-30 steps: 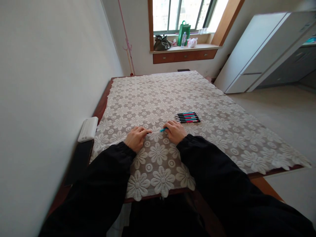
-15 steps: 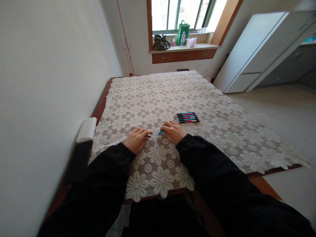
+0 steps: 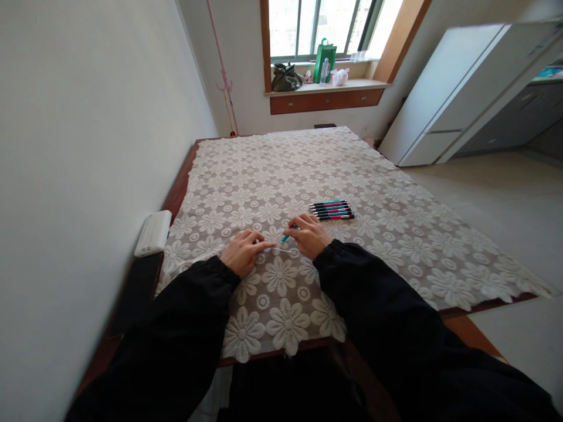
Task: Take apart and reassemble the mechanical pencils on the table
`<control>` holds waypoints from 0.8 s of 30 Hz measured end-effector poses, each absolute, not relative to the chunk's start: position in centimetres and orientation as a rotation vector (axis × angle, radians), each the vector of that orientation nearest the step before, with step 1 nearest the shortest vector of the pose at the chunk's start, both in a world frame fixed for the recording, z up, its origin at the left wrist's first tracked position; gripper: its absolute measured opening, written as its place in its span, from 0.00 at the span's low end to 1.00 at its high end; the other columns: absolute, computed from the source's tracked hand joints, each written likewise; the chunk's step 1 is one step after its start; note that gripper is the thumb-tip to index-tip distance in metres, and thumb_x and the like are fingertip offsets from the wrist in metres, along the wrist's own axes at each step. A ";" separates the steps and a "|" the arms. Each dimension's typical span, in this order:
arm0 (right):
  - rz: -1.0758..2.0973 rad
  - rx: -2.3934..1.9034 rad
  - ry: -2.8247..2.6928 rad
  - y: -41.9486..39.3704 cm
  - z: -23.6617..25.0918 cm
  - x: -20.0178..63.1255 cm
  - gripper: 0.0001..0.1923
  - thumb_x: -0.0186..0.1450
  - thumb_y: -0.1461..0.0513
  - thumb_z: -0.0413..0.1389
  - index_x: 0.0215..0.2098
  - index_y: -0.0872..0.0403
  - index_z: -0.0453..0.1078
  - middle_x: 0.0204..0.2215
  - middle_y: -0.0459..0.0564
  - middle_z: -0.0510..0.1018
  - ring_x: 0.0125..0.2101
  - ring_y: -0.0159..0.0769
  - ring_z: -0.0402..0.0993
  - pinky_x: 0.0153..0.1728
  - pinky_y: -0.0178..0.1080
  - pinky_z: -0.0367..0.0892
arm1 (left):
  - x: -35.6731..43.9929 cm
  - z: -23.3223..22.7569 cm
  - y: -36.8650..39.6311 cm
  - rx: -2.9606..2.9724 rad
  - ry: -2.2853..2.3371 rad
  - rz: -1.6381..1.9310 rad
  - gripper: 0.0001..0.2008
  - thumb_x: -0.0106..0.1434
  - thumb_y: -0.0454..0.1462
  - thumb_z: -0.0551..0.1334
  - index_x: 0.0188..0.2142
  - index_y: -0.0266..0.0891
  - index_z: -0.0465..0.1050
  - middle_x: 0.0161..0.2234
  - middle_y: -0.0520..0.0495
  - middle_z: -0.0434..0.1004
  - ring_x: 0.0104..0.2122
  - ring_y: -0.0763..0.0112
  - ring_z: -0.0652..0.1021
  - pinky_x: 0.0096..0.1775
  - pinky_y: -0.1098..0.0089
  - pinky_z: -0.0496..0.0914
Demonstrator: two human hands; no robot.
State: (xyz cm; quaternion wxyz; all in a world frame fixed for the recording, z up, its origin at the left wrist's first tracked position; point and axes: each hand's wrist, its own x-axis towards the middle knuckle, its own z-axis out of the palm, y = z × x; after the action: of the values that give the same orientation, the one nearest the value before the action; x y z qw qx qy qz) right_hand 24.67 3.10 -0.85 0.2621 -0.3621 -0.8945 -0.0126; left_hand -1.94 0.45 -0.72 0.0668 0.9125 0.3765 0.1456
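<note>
Just above the tablecloth, my left hand is closed, thumb and forefinger together. A thin whitish pen refill sticks out to the right from its fingertips; whatever part of the pen lies inside the fingers is hidden. My right hand pinches a teal pen barrel, tilted with its lower end towards the left. Barrel and refill are apart, the refill passing below the barrel. Beyond my right hand, several pens with black, teal and red bodies lie side by side in a row.
A flower-patterned lace tablecloth covers the table. At the left edge, by the wall, a white box-shaped device stands near a flat black object. A window sill with bags and a bottle and a white fridge are farther off.
The left fingers have stretched forward over the dark pen part, which no longer shows. The refill now slants down to the right. The teal barrel has tilted more steeply in my right hand.
</note>
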 end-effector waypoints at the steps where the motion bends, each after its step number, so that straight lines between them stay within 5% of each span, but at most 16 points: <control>1: -0.029 -0.962 -2.417 3.1 -0.8 24.7 0.14 0.66 0.69 0.56 0.43 0.48 0.81 0.42 0.51 0.79 0.47 0.44 0.67 0.50 0.46 0.59 | -1.9 -0.7 0.4 2.738 1.148 0.451 0.26 0.65 0.26 0.55 0.57 0.49 0.74 0.47 0.45 0.76 0.47 0.58 0.72 0.50 0.56 0.69; 6: -0.002 -1.050 -2.391 2.9 -0.3 24.5 0.13 0.67 0.69 0.55 0.42 0.49 0.80 0.43 0.52 0.79 0.48 0.44 0.67 0.52 0.47 0.57 | -1.6 -0.6 0.3 2.681 1.170 0.504 0.16 0.67 0.29 0.55 0.49 0.44 0.75 0.46 0.45 0.78 0.46 0.59 0.73 0.50 0.56 0.69; 14: 0.021 -1.331 -2.422 2.9 -0.3 24.4 0.10 0.69 0.66 0.55 0.44 0.52 0.77 0.42 0.54 0.80 0.46 0.46 0.69 0.51 0.48 0.56 | -2.0 -0.6 0.5 2.742 1.083 0.489 0.26 0.64 0.24 0.53 0.54 0.48 0.77 0.47 0.45 0.77 0.46 0.60 0.73 0.50 0.57 0.69; 24: 0.162 -0.834 -2.528 2.5 -0.8 23.7 0.06 0.71 0.57 0.59 0.40 0.51 0.76 0.39 0.50 0.79 0.42 0.41 0.70 0.44 0.42 0.59 | -1.6 -0.6 0.4 2.663 1.114 0.548 0.23 0.69 0.29 0.54 0.61 0.48 0.69 0.47 0.46 0.78 0.47 0.61 0.74 0.51 0.59 0.69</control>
State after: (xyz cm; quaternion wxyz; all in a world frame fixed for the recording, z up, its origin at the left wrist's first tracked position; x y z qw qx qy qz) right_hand 23.66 2.47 -0.80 0.2349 -0.3040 -0.9213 0.0591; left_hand -1.64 0.39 -0.63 0.1018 0.9017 0.3771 0.1855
